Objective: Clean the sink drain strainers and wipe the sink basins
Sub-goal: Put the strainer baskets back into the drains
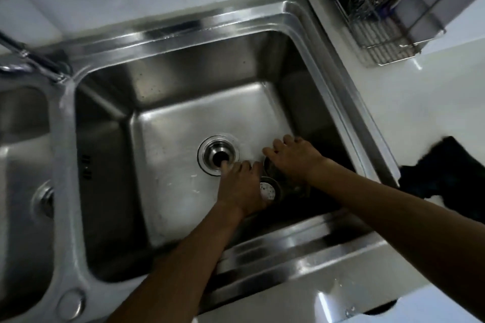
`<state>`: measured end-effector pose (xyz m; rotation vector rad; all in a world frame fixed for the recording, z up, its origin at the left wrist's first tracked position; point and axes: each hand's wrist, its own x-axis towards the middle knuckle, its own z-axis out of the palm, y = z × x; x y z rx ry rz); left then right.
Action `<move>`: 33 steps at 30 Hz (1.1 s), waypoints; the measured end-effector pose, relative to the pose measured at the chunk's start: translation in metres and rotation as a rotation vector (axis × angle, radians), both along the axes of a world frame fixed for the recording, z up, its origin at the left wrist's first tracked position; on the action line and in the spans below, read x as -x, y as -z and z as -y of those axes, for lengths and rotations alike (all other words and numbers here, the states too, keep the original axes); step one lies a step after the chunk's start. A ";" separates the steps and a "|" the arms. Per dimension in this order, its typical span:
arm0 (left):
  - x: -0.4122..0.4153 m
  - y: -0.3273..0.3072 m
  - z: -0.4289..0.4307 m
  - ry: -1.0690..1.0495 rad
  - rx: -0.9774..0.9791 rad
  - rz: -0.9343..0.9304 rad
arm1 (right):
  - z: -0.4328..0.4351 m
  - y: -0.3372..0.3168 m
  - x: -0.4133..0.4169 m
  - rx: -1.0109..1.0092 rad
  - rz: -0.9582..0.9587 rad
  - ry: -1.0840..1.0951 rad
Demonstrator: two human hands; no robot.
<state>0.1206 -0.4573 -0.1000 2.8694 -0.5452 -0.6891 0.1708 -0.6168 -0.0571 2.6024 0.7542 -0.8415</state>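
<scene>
The right sink basin (183, 123) is stainless steel, and its round drain (218, 155) stands open with no strainer in it. My left hand (241, 186) lies on the basin floor with a fingertip at the drain's edge. A perforated metal strainer (268, 189) sits against its thumb side. My right hand (295, 158) lies palm down just to the right, fingers spread, pressing a dark pad (301, 189) over a round rim (267, 166). The hand hides most of that rim. The left basin (23, 165) shows its own drain (43, 200) at the frame's edge.
The faucet (34, 60) stands at the back between the basins. A wire rack (380, 21) with utensils hangs at the back right over the white counter (420, 102). A dark cloth (451, 170) lies on the counter beside the sink's right rim.
</scene>
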 end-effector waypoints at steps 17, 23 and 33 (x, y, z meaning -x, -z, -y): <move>-0.051 0.002 -0.061 -0.174 0.100 0.201 | -0.079 -0.004 -0.043 -0.129 0.128 -0.036; -0.050 0.016 -0.110 -0.230 -0.013 0.151 | -0.126 0.015 -0.048 -0.172 0.123 -0.048; -0.039 0.029 -0.112 -0.220 -0.017 0.109 | -0.124 0.031 -0.038 -0.159 0.031 0.060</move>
